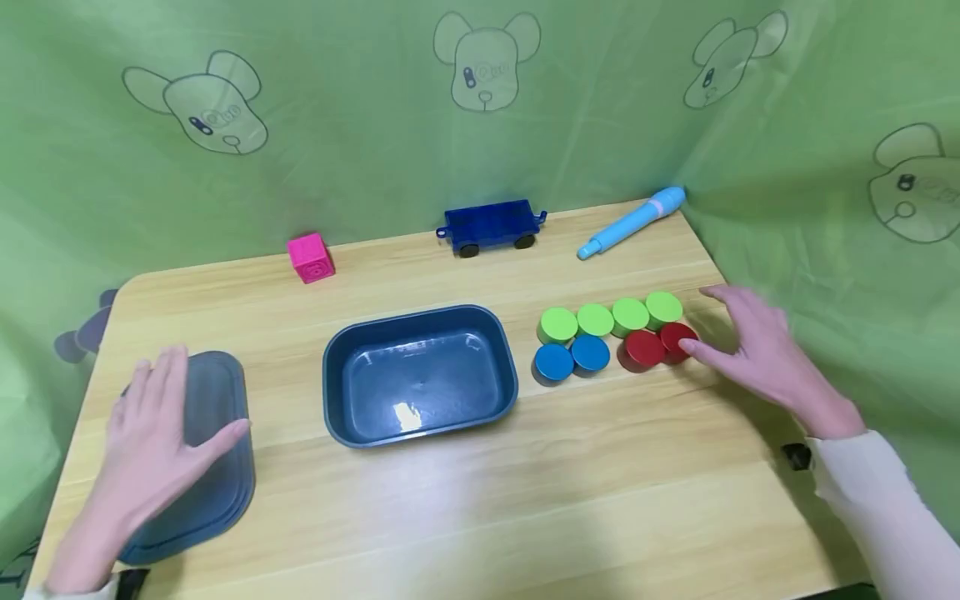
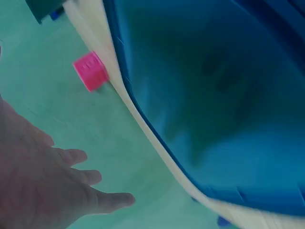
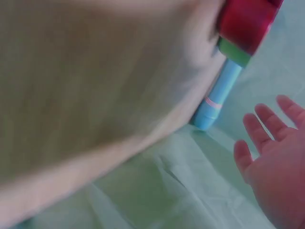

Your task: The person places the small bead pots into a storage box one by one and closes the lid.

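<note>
On the left in the head view, my left hand point(image 1: 153, 442) hovers over a dark blue-grey lid point(image 1: 217, 467), fingers straight and thumb spread. The same lid point(image 2: 228, 143) fills much of the left wrist view, under the shadow of fingers. My right hand point(image 1: 772, 354) holds nothing, its thumb and fingers parted beside a red disc point(image 1: 677, 342). A second red disc point(image 1: 641, 351) stands next to it. Two blue discs point(image 1: 553, 364) sit to their left, and a row of several green discs point(image 1: 595, 320) lies just behind. An open dark blue-grey box point(image 1: 420, 437) stands mid-table.
Along the back edge are a pink cube point(image 1: 311, 257), a dark blue toy wagon point(image 1: 491, 225) and a light blue pen-shaped stick point(image 1: 633, 223). Green curtain point(image 1: 360, 150) with animal-head prints hangs behind the wooden table point(image 1: 360, 533) and down its right side.
</note>
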`<action>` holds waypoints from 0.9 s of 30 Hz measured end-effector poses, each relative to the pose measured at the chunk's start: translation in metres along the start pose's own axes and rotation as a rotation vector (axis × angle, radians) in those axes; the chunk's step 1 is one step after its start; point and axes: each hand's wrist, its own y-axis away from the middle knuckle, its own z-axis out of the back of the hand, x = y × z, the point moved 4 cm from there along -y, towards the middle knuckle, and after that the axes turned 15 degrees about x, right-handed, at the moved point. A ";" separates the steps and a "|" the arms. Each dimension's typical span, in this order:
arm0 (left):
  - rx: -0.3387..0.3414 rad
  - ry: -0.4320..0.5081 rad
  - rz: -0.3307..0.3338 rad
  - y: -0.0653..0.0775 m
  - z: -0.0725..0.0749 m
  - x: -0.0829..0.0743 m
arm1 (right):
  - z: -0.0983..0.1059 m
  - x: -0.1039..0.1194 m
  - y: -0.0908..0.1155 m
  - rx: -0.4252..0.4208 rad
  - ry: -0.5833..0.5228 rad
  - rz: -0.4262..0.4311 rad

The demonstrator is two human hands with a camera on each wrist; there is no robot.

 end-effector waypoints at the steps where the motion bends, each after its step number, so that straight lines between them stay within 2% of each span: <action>1: 0.005 0.012 -0.013 -0.003 -0.001 -0.005 | -0.003 -0.001 -0.001 0.011 -0.022 -0.008; 6: 0.050 0.061 -0.073 -0.020 -0.013 -0.031 | -0.018 -0.005 0.000 0.054 -0.107 -0.047; 13: 0.138 0.148 -0.195 -0.040 -0.038 -0.061 | -0.031 -0.005 0.002 0.051 -0.216 -0.041; 20: 0.231 0.231 -0.238 -0.050 -0.056 -0.070 | -0.031 -0.006 0.006 0.098 -0.244 -0.097; 27: 0.246 0.268 -0.305 -0.055 -0.061 -0.073 | -0.032 -0.006 0.004 0.114 -0.244 -0.023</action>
